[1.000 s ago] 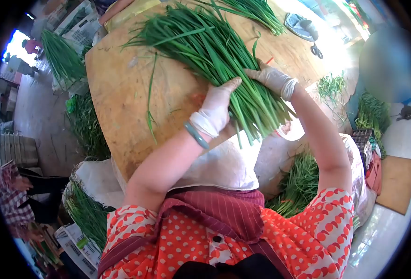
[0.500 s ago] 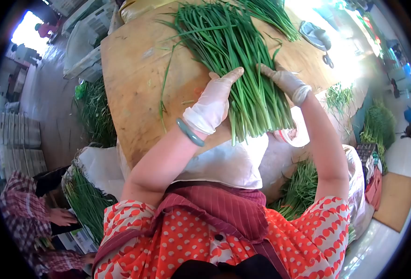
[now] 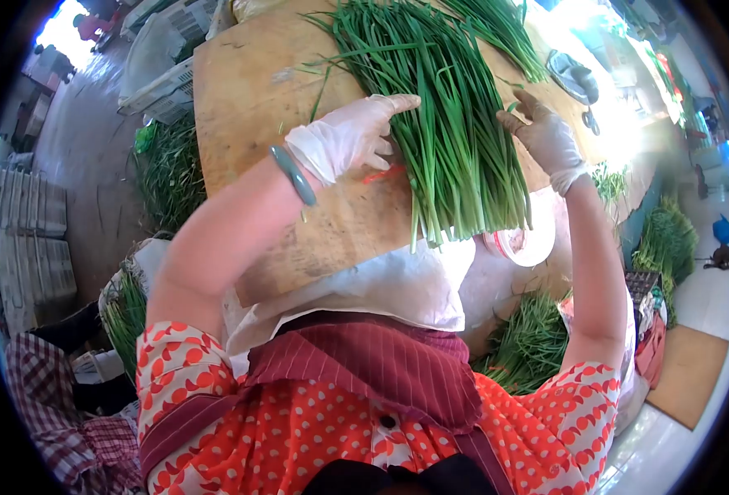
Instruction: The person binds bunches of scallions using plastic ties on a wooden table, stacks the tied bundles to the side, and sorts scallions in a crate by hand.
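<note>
On the tan wooden tabletop (image 3: 245,124), the long green leafy bundle (image 3: 459,148) lies stem-ends near me, probably for easy reach, between my white-gloved left hand (image 3: 344,136) and white-gloved right hand (image 3: 547,139), both loosely spread, gripping nothing (light touch, I cannot tell).

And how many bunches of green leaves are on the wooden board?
2: big bunch between the left hand and right hand, second bunch at top right; more may be hidden.

Head-worn view, forward and down
</note>
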`<state>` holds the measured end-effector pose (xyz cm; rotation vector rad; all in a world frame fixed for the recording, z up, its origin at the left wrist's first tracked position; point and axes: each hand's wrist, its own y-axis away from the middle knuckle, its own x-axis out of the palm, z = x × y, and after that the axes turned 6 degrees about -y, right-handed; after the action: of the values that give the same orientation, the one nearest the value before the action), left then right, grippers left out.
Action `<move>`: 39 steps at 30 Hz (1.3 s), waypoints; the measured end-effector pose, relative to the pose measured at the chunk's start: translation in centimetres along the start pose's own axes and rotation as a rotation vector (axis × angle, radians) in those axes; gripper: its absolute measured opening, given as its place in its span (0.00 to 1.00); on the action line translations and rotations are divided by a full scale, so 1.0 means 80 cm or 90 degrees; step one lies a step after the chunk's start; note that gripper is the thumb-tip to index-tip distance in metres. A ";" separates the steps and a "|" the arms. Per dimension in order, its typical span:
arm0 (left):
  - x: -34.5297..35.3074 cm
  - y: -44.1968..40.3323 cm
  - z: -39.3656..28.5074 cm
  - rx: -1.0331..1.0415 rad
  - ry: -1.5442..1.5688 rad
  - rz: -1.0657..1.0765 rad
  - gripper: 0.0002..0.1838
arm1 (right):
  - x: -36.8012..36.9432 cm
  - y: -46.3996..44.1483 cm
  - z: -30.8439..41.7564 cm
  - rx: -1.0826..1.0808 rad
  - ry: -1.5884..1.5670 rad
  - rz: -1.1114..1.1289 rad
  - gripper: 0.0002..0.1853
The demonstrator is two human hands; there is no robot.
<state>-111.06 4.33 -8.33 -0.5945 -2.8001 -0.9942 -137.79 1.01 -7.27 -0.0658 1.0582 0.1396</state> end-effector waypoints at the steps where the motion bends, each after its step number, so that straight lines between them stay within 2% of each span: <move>1: 0.002 0.008 -0.005 0.009 -0.069 -0.045 0.42 | 0.002 0.008 0.026 -0.152 -0.049 -0.052 0.35; 2: -0.003 0.008 -0.007 0.010 -0.067 -0.049 0.42 | 0.005 0.015 0.053 -0.303 -0.101 -0.105 0.26; 4: -0.017 0.002 -0.013 0.028 -0.205 -0.075 0.41 | 0.014 0.030 0.105 -0.450 -0.036 0.073 0.14; 6: -0.034 -0.011 -0.013 0.007 -0.225 -0.058 0.41 | 0.060 0.031 0.133 -0.527 0.292 0.150 0.12; 9: -0.057 -0.024 -0.005 0.050 -0.225 -0.014 0.41 | 0.114 0.040 0.155 -0.701 0.410 0.012 0.10; 10: -0.057 -0.019 -0.002 0.056 -0.229 -0.017 0.41 | 0.131 0.037 0.149 -0.704 0.413 0.005 0.10; 12: -0.052 -0.004 0.004 0.107 -0.144 -0.014 0.40 | 0.168 0.020 0.132 -0.734 0.569 -0.106 0.09; 13: -0.052 0.003 0.006 0.118 -0.124 -0.010 0.37 | 0.150 0.027 0.143 -0.707 0.597 0.009 0.08; 14: -0.056 0.004 0.012 0.128 -0.127 -0.015 0.37 | 0.145 0.028 0.145 -0.712 0.602 -0.002 0.08; 16: -0.060 0.011 0.027 0.161 -0.024 0.021 0.33 | 0.136 0.026 0.143 -0.592 0.429 0.065 0.07; 17: -0.057 0.020 0.032 0.250 -0.137 -0.054 0.32 | 0.131 0.024 0.142 -0.598 0.433 0.056 0.07; 18: -0.056 0.023 0.044 0.258 -0.140 -0.059 0.32 | 0.126 0.022 0.140 -0.576 0.406 0.054 0.07; 20: -0.055 0.016 0.085 0.529 -0.446 -0.227 0.30 | 0.116 0.021 0.132 -0.526 0.351 0.055 0.06; 21: -0.049 0.024 0.115 0.529 -0.595 -0.252 0.30 | 0.113 0.022 0.125 -0.528 0.245 0.038 0.05; 22: -0.048 0.037 0.140 0.524 -0.744 -0.274 0.29 | 0.110 0.024 0.121 -0.528 0.247 0.035 0.05; 23: -0.054 0.049 0.149 0.529 -0.745 -0.274 0.29 | 0.108 0.026 0.118 -0.530 0.206 0.023 0.05; 25: -0.076 0.076 0.156 0.478 -1.197 -0.252 0.30 | 0.106 0.026 0.111 -0.533 0.131 -0.002 0.05; 27: -0.125 0.084 0.139 0.174 -1.099 -0.408 0.30 | 0.106 0.027 0.106 -0.531 0.108 -0.015 0.04; 28: -0.135 0.089 0.130 0.175 -1.100 -0.407 0.30 | 0.106 0.027 0.105 -0.533 0.082 -0.028 0.04; 30: -0.147 0.102 0.109 0.306 -1.145 -0.760 0.26 | 0.106 0.026 0.103 -0.529 0.074 -0.025 0.04; 31: -0.141 0.100 0.108 0.304 -1.147 -0.763 0.26 | 0.107 0.027 0.102 -0.525 0.066 -0.018 0.04; 33: -0.110 0.085 0.106 0.459 -0.702 -0.501 0.21 | 0.107 0.027 0.101 -0.533 0.057 -0.022 0.04; 35: -0.071 0.047 0.129 0.551 -0.773 -0.449 0.18 | 0.106 0.029 0.102 -0.532 0.046 -0.022 0.05; 37: -0.017 0.023 0.125 0.561 -0.593 -0.438 0.18 | 0.104 0.035 0.100 -0.532 0.054 -0.046 0.04; 39: 0.011 0.010 0.113 0.517 -0.444 -0.360 0.17 | 0.105 0.038 0.105 -0.537 0.041 -0.086 0.04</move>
<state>-111.30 10.84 -14.68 -0.0071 -3.6510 0.5061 -126.96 5.75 -10.42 -0.9052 0.9944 0.4552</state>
